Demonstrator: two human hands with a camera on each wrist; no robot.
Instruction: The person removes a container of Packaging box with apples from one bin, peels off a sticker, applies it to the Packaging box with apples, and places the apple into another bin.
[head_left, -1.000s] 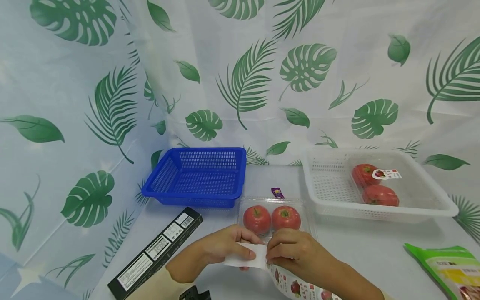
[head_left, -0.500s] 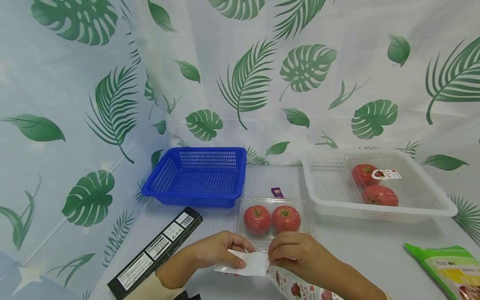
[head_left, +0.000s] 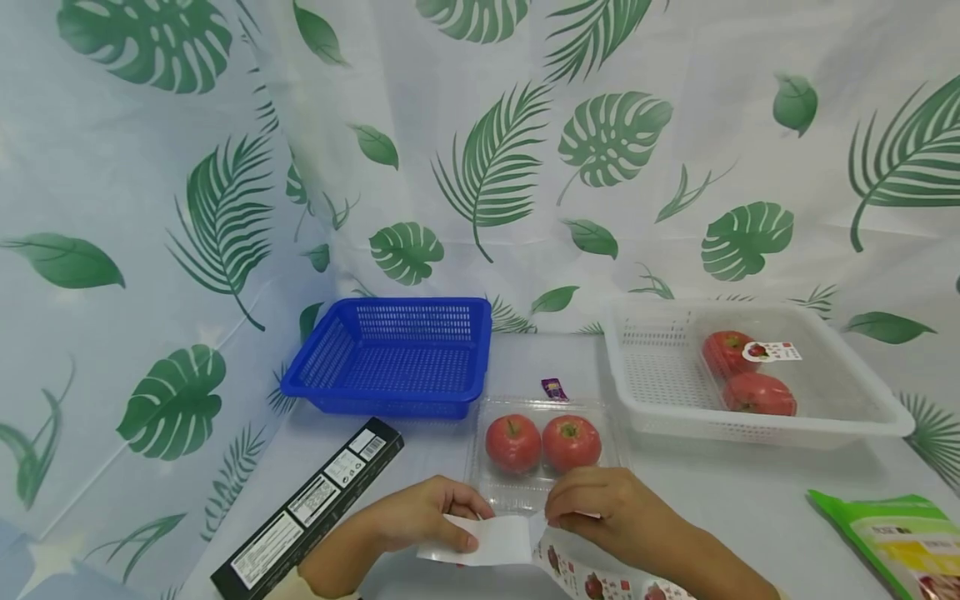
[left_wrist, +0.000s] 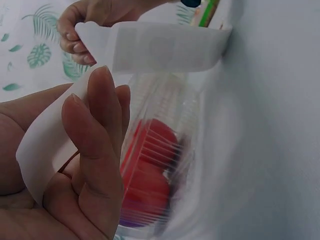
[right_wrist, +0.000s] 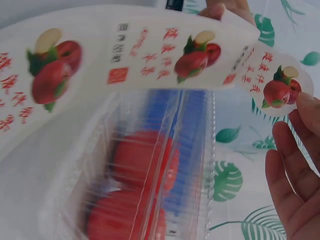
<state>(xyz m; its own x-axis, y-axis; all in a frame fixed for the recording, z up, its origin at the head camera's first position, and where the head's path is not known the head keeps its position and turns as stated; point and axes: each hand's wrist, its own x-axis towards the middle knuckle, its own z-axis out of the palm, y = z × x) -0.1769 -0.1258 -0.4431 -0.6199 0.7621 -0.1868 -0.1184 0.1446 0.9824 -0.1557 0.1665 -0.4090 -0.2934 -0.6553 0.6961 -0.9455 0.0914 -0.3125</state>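
In the head view my left hand (head_left: 427, 518) pinches the white backing paper (head_left: 501, 540) of a sticker strip between thumb and fingers. My right hand (head_left: 611, 518) pinches the rounded end of an apple-printed sticker (right_wrist: 280, 85), which is partly lifted off the backing. The rest of the printed strip (head_left: 596, 583) trails below the right hand, out past the bottom edge. Just beyond both hands sits a clear plastic clamshell box (head_left: 498, 493) holding two red apples (head_left: 513, 443). The left wrist view shows the paper bent across the left fingers (left_wrist: 82, 130).
A blue basket (head_left: 386, 398) stands back left. To the right, a white basket (head_left: 757, 421) holds another apple box with a sticker (head_left: 772, 351) on it. A small purple packet (head_left: 554, 389), a long black box (head_left: 307, 508) and a green bag (head_left: 892, 533) lie about.
My left hand has moved left and toward me, drawing the backing paper along. More white paper shows between the hands. My right hand has shifted slightly right, still pinching the sticker.
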